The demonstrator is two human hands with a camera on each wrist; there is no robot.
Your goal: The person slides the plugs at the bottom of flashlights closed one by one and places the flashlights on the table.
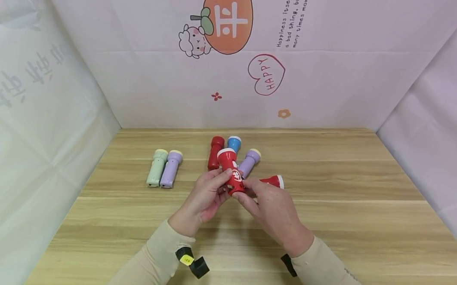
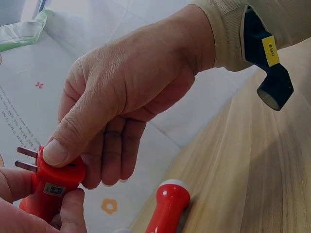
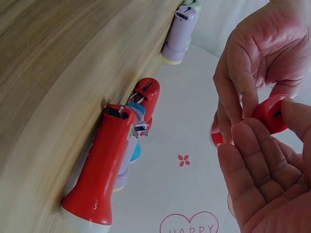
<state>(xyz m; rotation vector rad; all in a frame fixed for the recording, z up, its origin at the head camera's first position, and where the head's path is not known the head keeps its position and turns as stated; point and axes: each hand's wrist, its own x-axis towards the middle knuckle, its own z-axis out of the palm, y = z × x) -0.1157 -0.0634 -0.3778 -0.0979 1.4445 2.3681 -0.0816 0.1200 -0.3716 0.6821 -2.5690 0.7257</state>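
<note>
A red flashlight [image 1: 226, 160] with a white head rim is held above the table, its head pointing away. My left hand [image 1: 205, 195] grips its body. At the base end, my right hand [image 1: 275, 207] pinches the flashlight between thumb and fingers. The left wrist view shows the thumb [image 2: 56, 151] on the base and two metal plug prongs [image 2: 26, 159] sticking out beside it. A small printed label [image 2: 54, 189] is on the side. In the right wrist view, the fingers hide much of the flashlight [image 3: 271, 114].
Another red flashlight [image 1: 274, 180] lies right of the hands. Beyond them lie a dark red [image 1: 215, 152], a blue [image 1: 234, 143] and a purple flashlight [image 1: 249, 162]. Further left, a green [image 1: 157, 168] and a purple flashlight [image 1: 171, 169] lie side by side. White printed cloth [image 1: 158, 83] walls the wooden table [image 1: 346, 187].
</note>
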